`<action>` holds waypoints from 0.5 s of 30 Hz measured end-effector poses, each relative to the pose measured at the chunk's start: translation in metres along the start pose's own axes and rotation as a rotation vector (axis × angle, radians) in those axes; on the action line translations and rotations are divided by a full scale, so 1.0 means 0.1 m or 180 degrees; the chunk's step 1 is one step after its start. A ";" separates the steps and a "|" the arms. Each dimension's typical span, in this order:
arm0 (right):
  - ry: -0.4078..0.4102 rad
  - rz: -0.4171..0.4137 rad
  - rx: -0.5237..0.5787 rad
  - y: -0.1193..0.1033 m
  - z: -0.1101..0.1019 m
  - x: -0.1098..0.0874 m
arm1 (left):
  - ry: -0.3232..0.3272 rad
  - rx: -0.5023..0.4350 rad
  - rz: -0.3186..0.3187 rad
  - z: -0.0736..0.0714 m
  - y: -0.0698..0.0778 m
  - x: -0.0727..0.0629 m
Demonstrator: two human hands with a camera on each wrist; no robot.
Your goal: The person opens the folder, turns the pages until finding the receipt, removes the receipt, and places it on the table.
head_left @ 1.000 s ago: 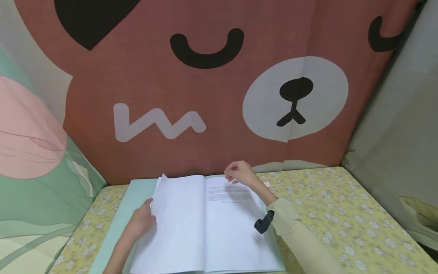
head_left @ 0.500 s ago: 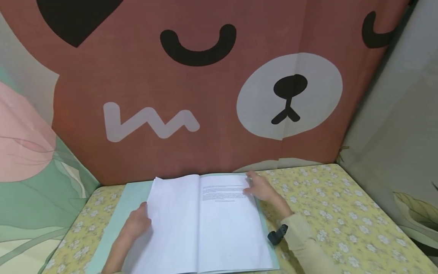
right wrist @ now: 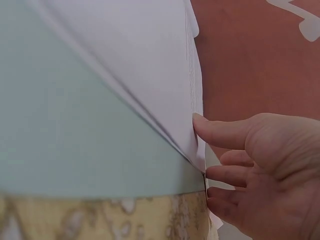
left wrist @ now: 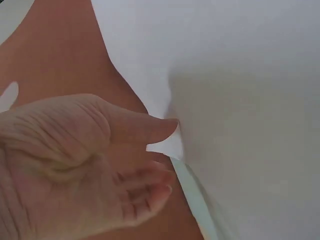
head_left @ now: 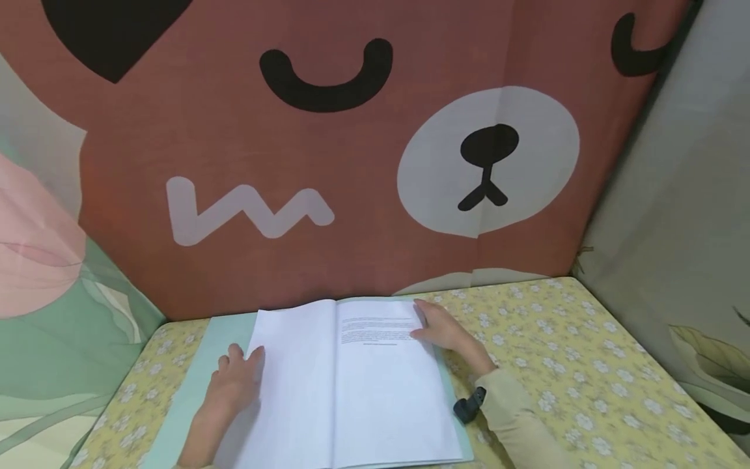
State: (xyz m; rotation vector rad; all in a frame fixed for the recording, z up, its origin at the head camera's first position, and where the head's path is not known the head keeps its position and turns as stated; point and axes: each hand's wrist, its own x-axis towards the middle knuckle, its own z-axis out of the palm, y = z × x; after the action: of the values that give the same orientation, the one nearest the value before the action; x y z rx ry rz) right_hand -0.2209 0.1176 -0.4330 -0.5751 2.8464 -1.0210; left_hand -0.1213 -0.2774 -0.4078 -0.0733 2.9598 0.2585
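A booklet of white sheets in a pale teal cover lies open on the table; its left page is blank and its right page bears a short block of print near the top. My left hand is at the left page's outer edge, the thumb touching the paper and the other fingers loosely bent, apart from it in the left wrist view. At the upper right edge is my right hand. Its thumb rests on the sheets, and the nearly straight fingers touch the edge below.
The teal cover sticks out beyond the sheets on the left. Beneath lies a yellow flowered tablecloth. A brown bear-print curtain hangs directly behind the booklet. A small black device sits at the right wrist.
My right hand has moved from above the printed page to its upper right edge. My left fingers have spread away from the left page's edge. The view has shifted slightly right.
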 end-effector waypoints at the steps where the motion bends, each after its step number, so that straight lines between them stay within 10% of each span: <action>1: -0.0011 0.0007 -0.0009 -0.01 0.00 0.00 | 0.0109 0.0138 0.0159 0.00 0.02 0.00; 7: -0.0003 0.0064 -0.0039 -0.04 0.02 0.00 | 0.0391 0.0335 0.0908 0.00 0.35 -0.05; 15: 0.0129 -0.0020 0.0010 0.01 0.05 0.00 | -0.0011 -0.0357 0.1202 0.00 1.07 -0.18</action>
State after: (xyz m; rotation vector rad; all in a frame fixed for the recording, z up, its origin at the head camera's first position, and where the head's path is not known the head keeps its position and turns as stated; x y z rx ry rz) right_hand -0.2207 0.1151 -0.4372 -0.5698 2.8793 -1.0499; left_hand -0.1104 -0.1717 -0.3865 0.4745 2.9319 0.4708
